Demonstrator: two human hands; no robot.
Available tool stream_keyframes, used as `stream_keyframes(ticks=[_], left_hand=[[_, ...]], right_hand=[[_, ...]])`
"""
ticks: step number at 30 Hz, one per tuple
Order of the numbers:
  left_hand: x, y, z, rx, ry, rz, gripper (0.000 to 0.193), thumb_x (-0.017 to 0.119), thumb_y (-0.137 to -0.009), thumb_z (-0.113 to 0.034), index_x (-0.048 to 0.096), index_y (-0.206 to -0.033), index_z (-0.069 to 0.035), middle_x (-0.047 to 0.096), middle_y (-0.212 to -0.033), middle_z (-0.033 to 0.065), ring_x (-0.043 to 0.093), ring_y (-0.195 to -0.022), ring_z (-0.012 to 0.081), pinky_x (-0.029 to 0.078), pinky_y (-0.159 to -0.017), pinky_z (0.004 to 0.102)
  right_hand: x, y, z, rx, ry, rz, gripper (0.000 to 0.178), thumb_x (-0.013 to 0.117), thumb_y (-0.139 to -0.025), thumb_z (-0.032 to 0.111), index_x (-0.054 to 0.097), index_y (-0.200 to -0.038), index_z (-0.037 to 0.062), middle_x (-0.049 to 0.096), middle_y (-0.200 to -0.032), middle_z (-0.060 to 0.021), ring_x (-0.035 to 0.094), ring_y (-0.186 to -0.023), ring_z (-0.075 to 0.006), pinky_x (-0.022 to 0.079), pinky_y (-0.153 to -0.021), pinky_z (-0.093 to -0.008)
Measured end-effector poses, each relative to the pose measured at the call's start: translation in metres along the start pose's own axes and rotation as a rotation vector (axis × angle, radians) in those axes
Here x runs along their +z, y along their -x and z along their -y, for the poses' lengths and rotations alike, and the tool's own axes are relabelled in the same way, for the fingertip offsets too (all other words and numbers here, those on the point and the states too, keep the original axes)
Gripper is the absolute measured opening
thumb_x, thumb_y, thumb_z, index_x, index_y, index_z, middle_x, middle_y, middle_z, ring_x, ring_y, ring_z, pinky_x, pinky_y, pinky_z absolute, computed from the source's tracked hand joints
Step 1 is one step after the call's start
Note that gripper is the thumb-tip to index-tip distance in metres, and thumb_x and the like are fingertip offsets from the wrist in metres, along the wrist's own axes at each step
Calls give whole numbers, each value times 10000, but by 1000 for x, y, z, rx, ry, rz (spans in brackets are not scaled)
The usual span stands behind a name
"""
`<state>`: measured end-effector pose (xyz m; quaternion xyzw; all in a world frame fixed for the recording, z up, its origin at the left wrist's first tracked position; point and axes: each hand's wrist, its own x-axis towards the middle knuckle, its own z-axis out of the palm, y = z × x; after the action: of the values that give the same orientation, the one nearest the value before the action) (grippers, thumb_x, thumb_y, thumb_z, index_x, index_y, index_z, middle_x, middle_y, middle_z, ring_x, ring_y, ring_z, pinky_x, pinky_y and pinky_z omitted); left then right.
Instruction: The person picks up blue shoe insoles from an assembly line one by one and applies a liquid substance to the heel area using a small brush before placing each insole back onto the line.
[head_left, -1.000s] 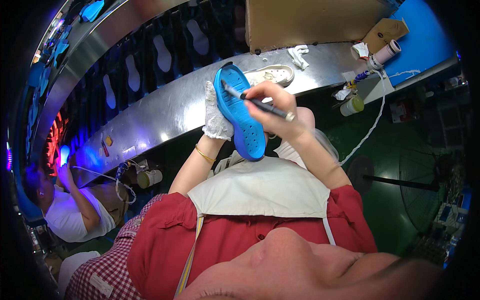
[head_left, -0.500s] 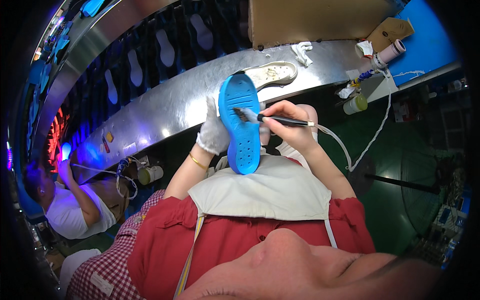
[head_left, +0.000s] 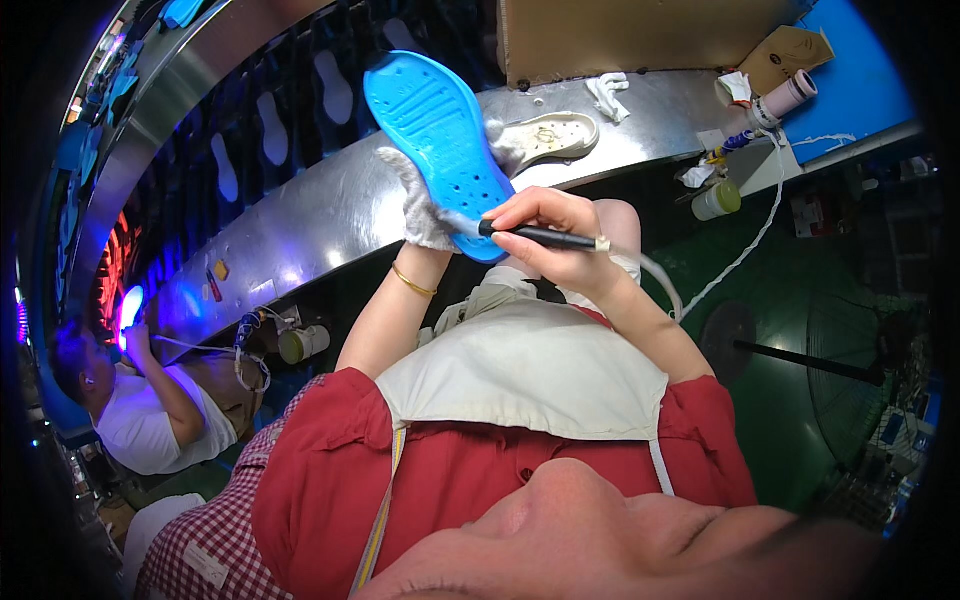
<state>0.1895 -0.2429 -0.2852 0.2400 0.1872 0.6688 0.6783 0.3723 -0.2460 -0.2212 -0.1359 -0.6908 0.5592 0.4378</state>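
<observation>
A bright blue shoe sole [head_left: 425, 115], with a rim, grooves and small holes, is tilted up over the metal ledge. My left hand [head_left: 425, 205], in a grey-white glove, grips the sole from beneath and round its edge. Bare, my right hand [head_left: 555, 235] is closed round the black handle of a brush [head_left: 545, 236]. The brush's pale tip touches or nearly touches the sole's near end; its bristles are blurred. A thin white hose runs from the handle's back end. Behind the sole, a cream-white sole [head_left: 560, 135] lies on the ledge.
Along the curved metal ledge [head_left: 320, 215], several soles lie on the dark conveyor [head_left: 330, 90] beyond. A white cloth [head_left: 608, 97] and a brown board [head_left: 620, 40] are at the back. Another person [head_left: 150, 400] works at far left. A fan [head_left: 800, 360] stands right.
The blue sole has moved up and away from my body, its far end swinging left. My brush has gone from the sole's middle toward its near end.
</observation>
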Motion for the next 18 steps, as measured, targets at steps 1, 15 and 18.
stream_keyframes(ticks=[1,15,18], left_hand=[[-1,-5,-3,58,-223,-78,717,451,-874,-641,429,-1334,-92,567,-1207,119,582,-1063,273,491,-933,430],[32,-29,-55,220,283,648,1231,590,-534,-818,291,-1430,-29,400,-1402,221,463,-1230,424,414,-1007,542],[26,-38,-61,212,200,656,1248,615,-514,-804,284,-1429,-22,397,-1399,234,466,-1228,424,445,-978,529]], right_hand=[[1,-4,0,-6,-121,44,95,692,-799,11,646,-878,-15,677,-894,-86,592,-676,-67,476,-597,-178],[-4,-15,8,119,-243,-198,91,626,-851,20,600,-938,18,633,-1016,-114,620,-830,-119,508,-722,-236],[-2,-13,-3,98,-186,-15,97,630,-834,4,605,-928,0,616,-1024,-126,618,-830,-116,519,-705,-231]])
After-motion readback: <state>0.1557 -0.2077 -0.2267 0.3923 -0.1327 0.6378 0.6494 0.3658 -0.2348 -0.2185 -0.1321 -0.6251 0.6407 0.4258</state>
